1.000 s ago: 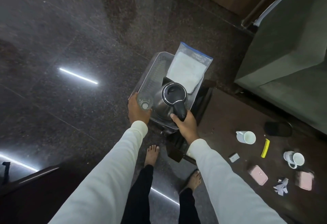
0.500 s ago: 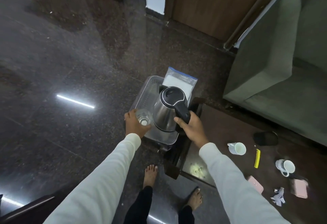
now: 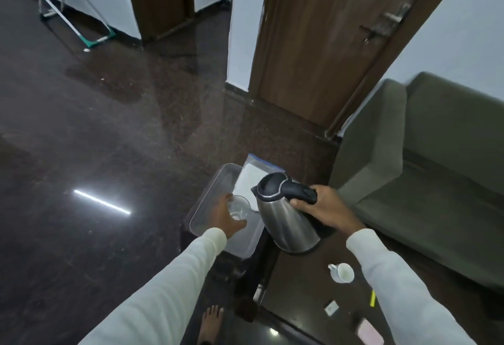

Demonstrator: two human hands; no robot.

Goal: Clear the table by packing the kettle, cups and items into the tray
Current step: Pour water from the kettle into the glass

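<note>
My right hand (image 3: pixel 324 209) grips the black handle of the steel kettle (image 3: pixel 283 222), which hangs tilted over the right edge of the clear plastic tray (image 3: pixel 207 203). My left hand (image 3: pixel 225 215) holds a clear glass (image 3: pixel 240 207) over the tray. A zip bag with white contents (image 3: pixel 252 174) leans at the tray's far end. On the dark table (image 3: pixel 297 284) lie a white cup (image 3: pixel 342 272), a small white packet (image 3: pixel 331 308), a yellow item (image 3: pixel 372 297) and a pink case (image 3: pixel 369 332).
The tray sits on a dark stand at the table's left end. A grey-green sofa (image 3: pixel 436 170) stands to the right, a wooden door (image 3: pixel 321 44) behind. The polished dark floor (image 3: pixel 95 140) spreads out to the left. My bare foot (image 3: pixel 211 323) shows below.
The kettle has been lifted up and to the right, out of the tray's middle. The glass in my left hand rose slightly. The view has tilted upward.
</note>
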